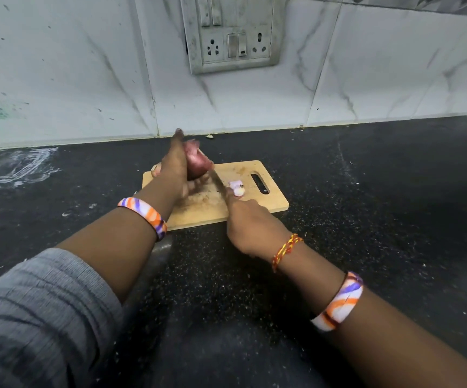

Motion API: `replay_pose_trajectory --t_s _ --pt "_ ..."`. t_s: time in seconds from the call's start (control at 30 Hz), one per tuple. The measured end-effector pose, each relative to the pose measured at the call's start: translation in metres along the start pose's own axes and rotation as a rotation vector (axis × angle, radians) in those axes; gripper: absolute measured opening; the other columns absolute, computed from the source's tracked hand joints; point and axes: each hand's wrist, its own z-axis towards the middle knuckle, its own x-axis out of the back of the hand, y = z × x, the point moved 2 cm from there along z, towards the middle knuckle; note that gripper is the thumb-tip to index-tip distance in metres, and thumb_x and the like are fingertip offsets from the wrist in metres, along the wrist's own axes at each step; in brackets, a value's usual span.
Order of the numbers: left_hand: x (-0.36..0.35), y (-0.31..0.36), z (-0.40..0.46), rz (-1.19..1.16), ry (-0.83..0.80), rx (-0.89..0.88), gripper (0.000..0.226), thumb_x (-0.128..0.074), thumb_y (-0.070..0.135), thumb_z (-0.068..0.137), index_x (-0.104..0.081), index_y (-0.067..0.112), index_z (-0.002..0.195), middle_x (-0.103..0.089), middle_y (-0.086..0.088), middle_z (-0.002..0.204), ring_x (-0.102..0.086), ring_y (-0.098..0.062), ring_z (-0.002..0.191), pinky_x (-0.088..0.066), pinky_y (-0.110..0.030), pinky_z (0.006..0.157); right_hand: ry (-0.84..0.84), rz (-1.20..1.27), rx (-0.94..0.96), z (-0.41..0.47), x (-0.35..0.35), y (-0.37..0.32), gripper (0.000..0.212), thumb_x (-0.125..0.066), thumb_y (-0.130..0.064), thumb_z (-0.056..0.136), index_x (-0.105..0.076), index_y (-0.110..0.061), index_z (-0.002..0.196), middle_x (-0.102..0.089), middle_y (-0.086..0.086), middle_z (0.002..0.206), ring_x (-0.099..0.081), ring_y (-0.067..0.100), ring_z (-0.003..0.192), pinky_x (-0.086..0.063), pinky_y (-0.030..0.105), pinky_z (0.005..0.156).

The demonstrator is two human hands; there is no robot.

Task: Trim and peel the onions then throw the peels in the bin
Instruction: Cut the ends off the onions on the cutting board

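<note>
A red onion [196, 163] is held above the left half of a wooden cutting board [271, 197]. My left hand [175, 169] grips it from the left, with fingers curled under it. My right hand [250, 222] holds a knife [217, 182] whose blade slants up to the onion's right side. A small cut-off onion piece [237, 188] lies on the board just right of the blade, beside the handle slot. The knife's handle is hidden inside my fist.
The board lies on a black speckled countertop [366, 191] with small scraps scattered on it. A white marble-tiled wall [86, 65] rises behind, carrying a switch and socket panel [231, 32]. No bin is in view.
</note>
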Motion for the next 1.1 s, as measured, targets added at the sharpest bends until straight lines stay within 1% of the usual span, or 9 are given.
replay_pose_trajectory --t_s 0.17,0.3,0.37,0.47,0.57,0.63,0.8,0.97,1.1 --pt "0.003 -0.001 -0.001 -0.086 -0.144 0.131 0.020 -0.069 0.021 0.078 -0.053 0.011 0.088 -0.057 -0.013 0.094 -0.065 -0.022 0.078 -0.058 -0.033 0.052 0.288 0.353 0.014 0.012 0.023 0.011 0.061 -0.036 -0.012 0.096 -0.006 -0.012 0.149 -0.060 0.018 0.109 -0.061 0.033 0.079 -0.053 0.045 0.071" --pt "-0.002 -0.006 -0.003 -0.069 -0.078 0.176 0.036 -0.067 0.032 0.078 -0.051 0.014 0.105 -0.058 -0.014 0.092 -0.061 -0.026 0.076 -0.057 -0.041 0.058 0.284 0.998 -0.115 0.030 0.021 0.013 0.059 -0.036 -0.011 0.097 -0.010 -0.025 0.148 -0.060 0.011 0.103 -0.060 0.017 0.063 -0.051 0.030 0.046" --pt "-0.008 -0.008 -0.006 -0.051 -0.033 0.204 0.045 -0.062 0.041 0.080 -0.051 0.015 0.116 -0.058 -0.013 0.091 -0.058 -0.026 0.077 -0.051 -0.035 0.059 0.254 1.199 -0.140 0.036 0.017 0.007 0.054 -0.038 -0.013 0.098 -0.017 -0.028 0.146 -0.059 0.011 0.109 -0.065 0.018 0.068 -0.053 0.027 0.042" --pt "-0.018 -0.007 -0.015 -0.025 0.010 0.185 0.030 -0.049 0.039 0.091 -0.056 0.010 0.089 -0.058 -0.009 0.078 -0.055 -0.021 0.066 -0.046 -0.027 0.059 0.246 1.399 -0.120 0.043 0.012 -0.003 0.035 -0.043 -0.016 0.098 -0.033 -0.015 0.132 -0.056 0.010 0.111 -0.069 0.023 0.070 -0.056 0.032 0.043" --pt "-0.027 -0.005 -0.016 -0.028 0.016 0.164 0.034 -0.043 0.031 0.096 -0.050 0.012 0.068 -0.058 -0.007 0.062 -0.050 -0.018 0.060 -0.044 -0.025 0.055 0.282 1.550 -0.123 0.045 0.011 -0.006 0.031 -0.058 -0.014 0.090 -0.045 -0.006 0.117 -0.057 0.013 0.102 -0.068 0.019 0.065 -0.055 0.026 0.043" --pt "-0.030 -0.003 -0.018 -0.017 -0.017 0.139 0.034 -0.039 0.027 0.098 -0.050 0.014 0.068 -0.057 -0.004 0.060 -0.050 -0.016 0.059 -0.046 -0.027 0.058 0.299 1.605 -0.182 0.044 0.013 -0.001 0.043 -0.069 -0.012 0.082 -0.045 -0.001 0.116 -0.059 0.014 0.095 -0.062 0.014 0.051 -0.050 0.020 0.038" --pt "-0.022 0.003 -0.008 0.184 0.031 -0.035 0.027 -0.037 0.015 0.098 -0.055 0.012 0.078 -0.056 0.000 0.054 -0.050 -0.010 0.045 -0.039 -0.021 0.047 0.245 1.745 -0.240 0.040 0.023 0.021 0.055 -0.072 -0.004 0.075 -0.046 0.002 0.123 -0.061 0.012 0.077 -0.051 0.017 0.055 -0.041 0.016 0.035" --pt "-0.026 0.005 -0.004 0.807 -0.103 -0.258 0.017 -0.054 0.002 0.085 -0.061 0.008 0.100 -0.062 -0.013 0.089 -0.054 -0.020 0.069 -0.041 -0.027 0.059 0.271 1.825 -0.276 0.037 0.034 0.040 0.054 -0.070 -0.003 0.077 -0.046 0.001 0.125 -0.058 0.018 0.095 -0.062 0.029 0.075 -0.053 0.024 0.040" --pt "-0.039 0.011 -0.017 0.803 -0.361 -0.232 0.062 -0.058 -0.003 0.079 -0.038 0.010 0.137 -0.047 -0.012 0.129 -0.047 -0.024 0.114 -0.035 -0.024 0.077 0.269 1.850 -0.296 0.033 0.043 0.048 0.051 -0.068 -0.005 0.079 -0.047 0.004 0.125 -0.057 0.018 0.093 -0.063 0.032 0.079 -0.057 0.034 0.047"
